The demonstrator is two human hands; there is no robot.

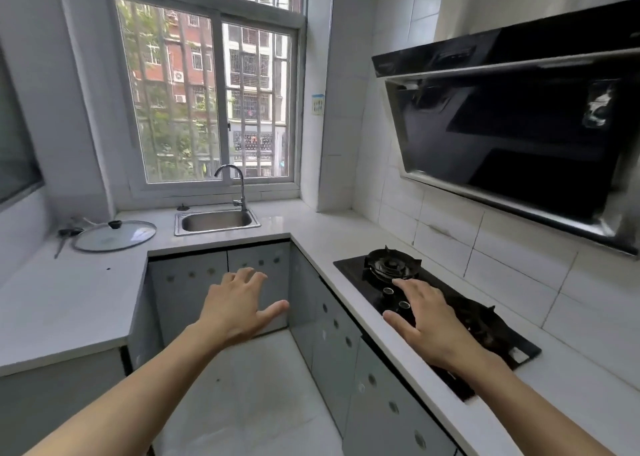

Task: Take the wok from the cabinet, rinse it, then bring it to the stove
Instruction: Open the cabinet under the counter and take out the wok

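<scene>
No wok is in view. My left hand (239,306) is stretched forward with fingers spread, holding nothing, in front of the closed grey cabinet doors (221,282) under the sink. My right hand (429,320) is also spread and holds nothing; it hovers over the black gas stove (391,268) on the right counter, above its two knobs. The steel sink (216,220) with its curved tap (239,185) sits under the window.
A glass pot lid (114,235) lies on the left counter beside dark utensils (65,234). A black range hood (519,137) juts out above the stove. More closed grey cabinet doors (346,344) run under the right counter. White floor lies between the counters.
</scene>
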